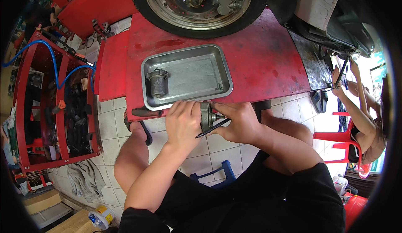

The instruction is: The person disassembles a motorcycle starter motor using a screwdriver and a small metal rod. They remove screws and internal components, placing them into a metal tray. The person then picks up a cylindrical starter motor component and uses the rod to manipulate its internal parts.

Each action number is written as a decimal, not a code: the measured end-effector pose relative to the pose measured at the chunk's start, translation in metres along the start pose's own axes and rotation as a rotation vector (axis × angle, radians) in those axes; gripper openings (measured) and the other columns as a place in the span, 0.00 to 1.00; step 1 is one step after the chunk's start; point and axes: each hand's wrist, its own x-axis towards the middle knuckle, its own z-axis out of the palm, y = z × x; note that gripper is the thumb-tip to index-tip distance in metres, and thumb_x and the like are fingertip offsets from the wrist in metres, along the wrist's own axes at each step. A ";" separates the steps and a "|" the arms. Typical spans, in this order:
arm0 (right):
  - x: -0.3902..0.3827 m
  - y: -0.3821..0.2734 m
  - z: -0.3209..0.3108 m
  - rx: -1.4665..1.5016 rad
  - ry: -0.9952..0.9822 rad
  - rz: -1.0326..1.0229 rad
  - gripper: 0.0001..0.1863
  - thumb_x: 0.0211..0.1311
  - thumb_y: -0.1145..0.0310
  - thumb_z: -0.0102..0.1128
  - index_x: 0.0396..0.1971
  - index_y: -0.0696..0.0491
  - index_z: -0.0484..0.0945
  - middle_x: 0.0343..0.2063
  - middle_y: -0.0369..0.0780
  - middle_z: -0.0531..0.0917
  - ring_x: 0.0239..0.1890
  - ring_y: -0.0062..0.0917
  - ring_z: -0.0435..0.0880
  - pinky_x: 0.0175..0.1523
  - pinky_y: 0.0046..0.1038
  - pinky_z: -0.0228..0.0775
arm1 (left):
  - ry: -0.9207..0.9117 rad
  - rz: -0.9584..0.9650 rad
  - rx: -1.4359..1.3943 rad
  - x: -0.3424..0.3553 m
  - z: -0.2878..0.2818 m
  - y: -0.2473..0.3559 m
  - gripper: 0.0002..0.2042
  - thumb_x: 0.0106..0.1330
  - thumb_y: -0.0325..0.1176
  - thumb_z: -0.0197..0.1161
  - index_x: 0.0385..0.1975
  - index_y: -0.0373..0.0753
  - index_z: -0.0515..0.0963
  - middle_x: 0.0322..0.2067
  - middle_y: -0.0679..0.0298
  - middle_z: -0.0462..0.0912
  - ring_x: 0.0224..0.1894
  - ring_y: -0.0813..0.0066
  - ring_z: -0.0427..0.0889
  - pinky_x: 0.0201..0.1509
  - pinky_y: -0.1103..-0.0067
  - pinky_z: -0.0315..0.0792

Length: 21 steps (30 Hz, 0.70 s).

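My left hand [183, 122] is closed around a round grey metal motor part [206, 116] with a short shaft, held just past the table's near edge. My right hand [238, 122] grips a thin black pointed tool [212, 128], its tip slanting down to the left across the part; its exact kind I cannot make out. Right-hand fingers also touch the part's side. Beyond my hands a shallow metal tray [228, 80] holds a grey cylindrical motor housing [158, 84] at its left and small metal pieces [219, 86] at its right corner.
A dark-handled tool [144, 112] lies at the red table's [259, 61] near edge. A motorcycle wheel [201, 31] stands beyond the tray. At left is a red tool cart [63, 72] with a blue hose [53, 63]. Another person [362, 103] works at far right. A blue stool [228, 172] is below.
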 end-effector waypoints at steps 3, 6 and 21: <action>0.001 0.000 0.000 0.016 0.016 -0.005 0.38 0.39 0.55 0.83 0.52 0.60 0.82 0.34 0.47 0.87 0.32 0.44 0.86 0.34 0.38 0.77 | -0.021 -0.012 0.022 0.001 -0.004 0.002 0.18 0.41 0.33 0.70 0.33 0.30 0.80 0.32 0.54 0.83 0.36 0.58 0.83 0.45 0.69 0.75; 0.001 0.001 0.000 0.013 0.015 -0.001 0.39 0.39 0.55 0.83 0.52 0.60 0.82 0.34 0.47 0.87 0.32 0.44 0.86 0.35 0.37 0.78 | -0.017 -0.002 0.036 0.001 -0.003 0.001 0.18 0.40 0.32 0.69 0.33 0.30 0.80 0.32 0.54 0.83 0.36 0.58 0.83 0.45 0.69 0.75; 0.005 -0.004 -0.003 0.090 -0.029 0.076 0.40 0.36 0.56 0.84 0.52 0.61 0.82 0.33 0.48 0.87 0.34 0.44 0.87 0.38 0.37 0.78 | -0.032 -0.024 0.041 0.002 -0.007 0.003 0.19 0.38 0.26 0.69 0.36 0.29 0.81 0.32 0.55 0.83 0.37 0.58 0.83 0.45 0.69 0.75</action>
